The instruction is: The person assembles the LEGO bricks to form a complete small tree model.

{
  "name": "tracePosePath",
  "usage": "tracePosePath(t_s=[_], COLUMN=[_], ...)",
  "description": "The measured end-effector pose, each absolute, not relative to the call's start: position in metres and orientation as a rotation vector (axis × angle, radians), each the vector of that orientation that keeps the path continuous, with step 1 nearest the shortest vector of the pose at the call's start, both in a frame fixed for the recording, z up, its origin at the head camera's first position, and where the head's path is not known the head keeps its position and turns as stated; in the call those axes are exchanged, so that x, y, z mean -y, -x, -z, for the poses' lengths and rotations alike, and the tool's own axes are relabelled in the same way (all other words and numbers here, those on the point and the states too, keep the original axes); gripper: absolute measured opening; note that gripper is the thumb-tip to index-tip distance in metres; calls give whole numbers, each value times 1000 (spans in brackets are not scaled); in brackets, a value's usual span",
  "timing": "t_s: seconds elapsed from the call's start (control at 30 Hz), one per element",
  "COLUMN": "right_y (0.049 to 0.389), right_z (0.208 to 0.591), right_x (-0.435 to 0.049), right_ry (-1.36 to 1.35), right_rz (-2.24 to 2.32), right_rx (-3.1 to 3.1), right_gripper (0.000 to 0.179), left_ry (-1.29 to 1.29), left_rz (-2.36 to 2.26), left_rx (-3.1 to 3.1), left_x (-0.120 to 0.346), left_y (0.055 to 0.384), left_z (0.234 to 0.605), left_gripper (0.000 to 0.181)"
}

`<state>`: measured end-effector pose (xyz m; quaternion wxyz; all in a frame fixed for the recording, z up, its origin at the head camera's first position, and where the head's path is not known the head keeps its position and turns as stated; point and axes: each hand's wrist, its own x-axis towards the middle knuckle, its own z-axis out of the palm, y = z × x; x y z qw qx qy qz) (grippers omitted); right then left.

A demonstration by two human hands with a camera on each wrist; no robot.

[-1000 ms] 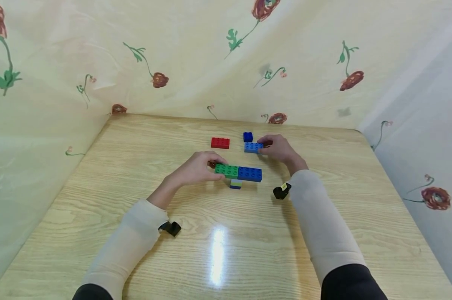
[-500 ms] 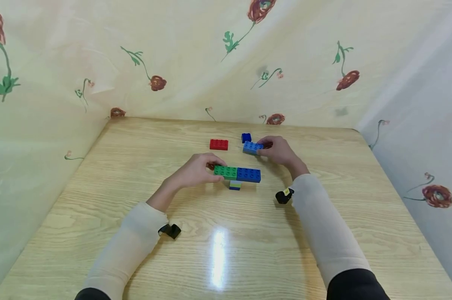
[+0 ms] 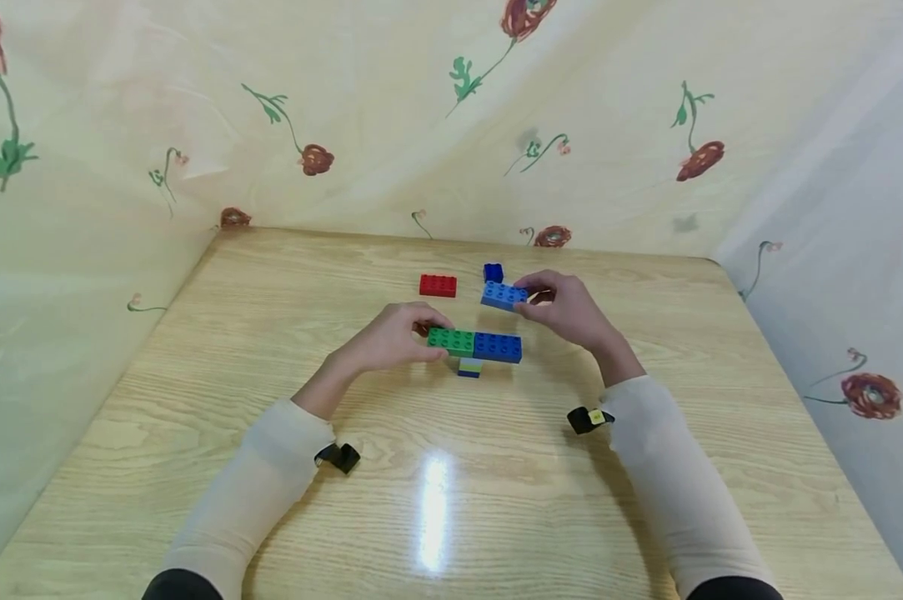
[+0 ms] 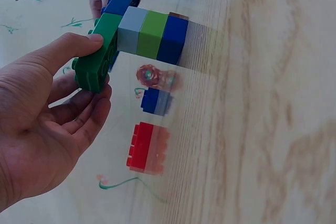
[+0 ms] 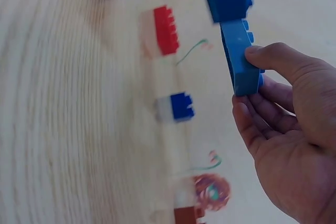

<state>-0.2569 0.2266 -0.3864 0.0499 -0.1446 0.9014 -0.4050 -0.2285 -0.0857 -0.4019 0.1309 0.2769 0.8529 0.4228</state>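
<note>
My left hand (image 3: 406, 337) pinches the left end of a green brick (image 3: 451, 342), thumb on one side and fingers on the other. Joined end to end with it is a dark blue brick (image 3: 498, 347). Both sit atop a small upright stack of grey (image 4: 131, 29), lime (image 4: 152, 35) and dark blue (image 4: 174, 40) blocks. My right hand (image 3: 567, 308) holds a light blue brick (image 3: 504, 296) by its right end, between thumb and fingers, behind the joined bricks. In the right wrist view this light blue brick (image 5: 241, 64) hangs above the table, studs facing up.
A red brick (image 3: 438, 286) lies at the back of the wooden table (image 3: 308, 517). Right of it sits a small dark blue brick (image 3: 493, 272), just behind the light blue one. A brown brick (image 5: 186, 215) shows low in the right wrist view. Flowered cloth (image 3: 391, 108) walls the table.
My right hand has raised the light blue brick slightly and turned it a little, its forearm swinging outward to the right. The left hand stays on the green brick.
</note>
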Motion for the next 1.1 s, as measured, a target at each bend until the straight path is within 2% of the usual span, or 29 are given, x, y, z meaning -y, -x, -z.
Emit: tracePosePath(t_s=[0.5,0.8,1.1], right_y=[215,206,207], right_z=[366,373,379], right_x=[-198,-184,-180], right_ry=[753,859,825], right_rz=[1292,1270,1270], right_rx=[-2708,-2681,-2625], right_gripper=[31,30,31], left_ry=[-816,-794,-809], left_rz=[-1219,-1240,-1254], left_rx=[-2484,-2464,-2460], left_x=[86,86,86], left_y=[229,229,230], left_z=[402,401,403], left_gripper=[39,45,43])
